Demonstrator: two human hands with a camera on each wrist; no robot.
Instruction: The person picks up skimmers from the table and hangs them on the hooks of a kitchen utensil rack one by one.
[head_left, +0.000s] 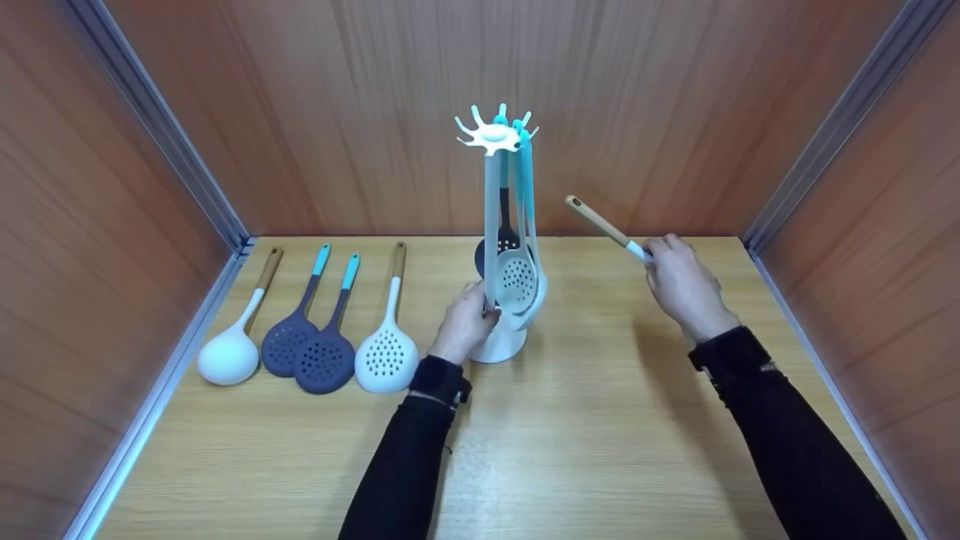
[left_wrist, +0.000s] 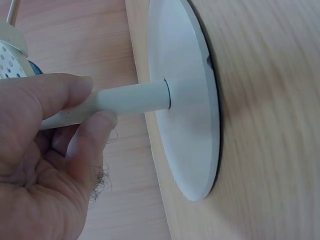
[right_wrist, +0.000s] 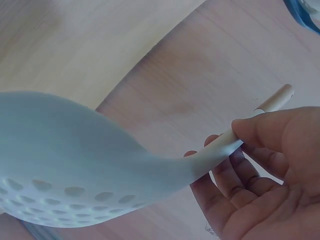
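My left hand [head_left: 466, 322] grips the lower pole of a white utensil stand [head_left: 493, 217], thumb and fingers around it just above the round base [left_wrist: 190, 125]. Several utensils with turquoise handles hang from the stand's hooks, among them a pale skimmer [head_left: 516, 281] and a dark perforated one [head_left: 506, 240] behind it. Off to the right, in the air, my right hand [head_left: 686, 285] holds a white skimmer [right_wrist: 75, 155] by its neck. Its wooden handle [head_left: 598, 219] points up and left toward the stand; in the head view its perforated bowl is hidden behind the hand.
Left of the stand lie a white ladle [head_left: 229, 356] with wooden handle, two overlapping dark skimmers [head_left: 325, 361] with turquoise handles, and a white skimmer [head_left: 387, 358] with wooden handle. Wood-grain panels [head_left: 360, 112] enclose the table [head_left: 570, 450] at the back and both sides.
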